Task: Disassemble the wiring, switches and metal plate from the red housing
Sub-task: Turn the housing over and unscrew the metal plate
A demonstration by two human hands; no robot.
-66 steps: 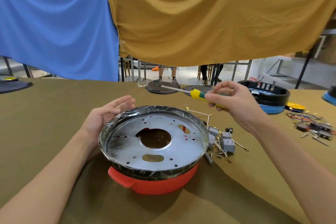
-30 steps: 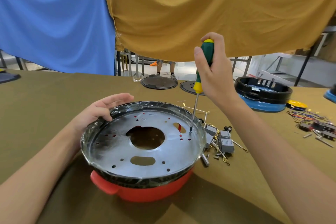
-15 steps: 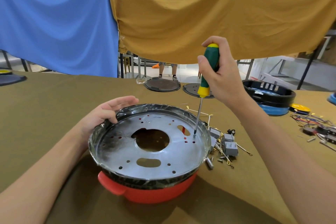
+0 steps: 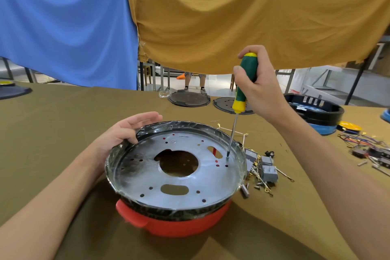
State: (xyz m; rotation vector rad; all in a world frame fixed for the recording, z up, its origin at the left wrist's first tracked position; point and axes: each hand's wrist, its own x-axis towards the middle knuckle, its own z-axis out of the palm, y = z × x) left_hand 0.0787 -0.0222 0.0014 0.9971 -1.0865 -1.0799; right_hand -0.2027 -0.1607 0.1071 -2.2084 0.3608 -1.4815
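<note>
Olive tabletop carries the red housing under your left hand, spread on its rim to steady it; your right hand grips the screwdriver upright, tip on the metal plate below.

The metal plate is dull silver sheet with sooty dark smudges, ringed by a glossy black rim under crinkled clear film, and it sits in the smooth red plastic housing. The screwdriver has a slightly shiny green and yellow plastic handle and a thin bright steel shaft. The table wears a matt olive cloth, the blue curtain and mustard curtain are soft matt fabric, and the grey switches look like matt plastic.
</note>
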